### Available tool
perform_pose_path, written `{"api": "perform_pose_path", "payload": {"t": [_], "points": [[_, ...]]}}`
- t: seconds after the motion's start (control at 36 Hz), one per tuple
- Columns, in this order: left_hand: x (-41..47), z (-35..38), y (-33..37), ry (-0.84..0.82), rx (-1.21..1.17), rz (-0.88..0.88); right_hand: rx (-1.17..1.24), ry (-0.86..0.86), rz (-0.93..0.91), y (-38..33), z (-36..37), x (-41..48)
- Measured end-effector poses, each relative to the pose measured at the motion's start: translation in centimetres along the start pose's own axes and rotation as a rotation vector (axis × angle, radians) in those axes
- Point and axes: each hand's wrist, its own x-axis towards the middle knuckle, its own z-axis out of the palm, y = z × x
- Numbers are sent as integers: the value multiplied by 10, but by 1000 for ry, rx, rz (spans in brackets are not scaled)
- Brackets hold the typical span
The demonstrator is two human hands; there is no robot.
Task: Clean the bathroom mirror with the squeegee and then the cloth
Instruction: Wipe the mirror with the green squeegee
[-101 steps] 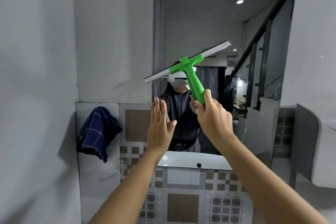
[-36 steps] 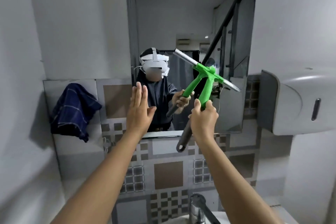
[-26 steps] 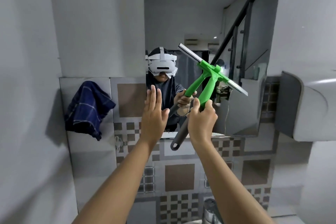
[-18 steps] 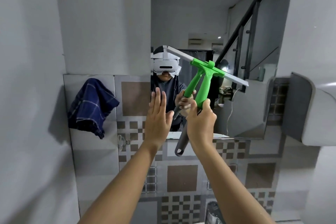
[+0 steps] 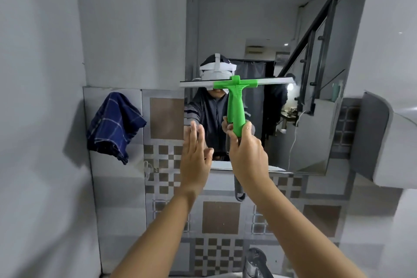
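Note:
The bathroom mirror (image 5: pixel 282 18) hangs on the wall straight ahead. My right hand (image 5: pixel 247 156) grips the green squeegee (image 5: pixel 235 106) by its handle, and the grey blade lies level across the mirror's lower middle. My left hand (image 5: pixel 195 158) is flat with fingers spread at the mirror's lower left corner, holding nothing. A dark blue checked cloth (image 5: pixel 114 124) hangs on the wall to the left of the mirror, apart from both hands.
A grey wall-mounted dispenser (image 5: pixel 383 142) juts out at the right, close to the mirror's edge. A chrome tap (image 5: pixel 255 263) rises at the bottom. Patterned tiles (image 5: pixel 221 220) cover the wall below the mirror. A plain wall closes in on the left.
The squeegee blade has turned from a slant to level and shifted left across the mirror. My left hand stays flat near the lower left corner.

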Motion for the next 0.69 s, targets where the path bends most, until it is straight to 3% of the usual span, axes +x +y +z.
{"api": "perform_pose_path", "payload": {"t": [0.44,0.58,0.69], "points": [[-20,17,15,47,-21,-196,-510,-118,-340,53,-61,34],[-22,20,16,52,-17,-208,-676,30,-446,66,-77,45],[-24,21,12,43,-49,-196,-608,-60,-426,83,-91,52]]}}
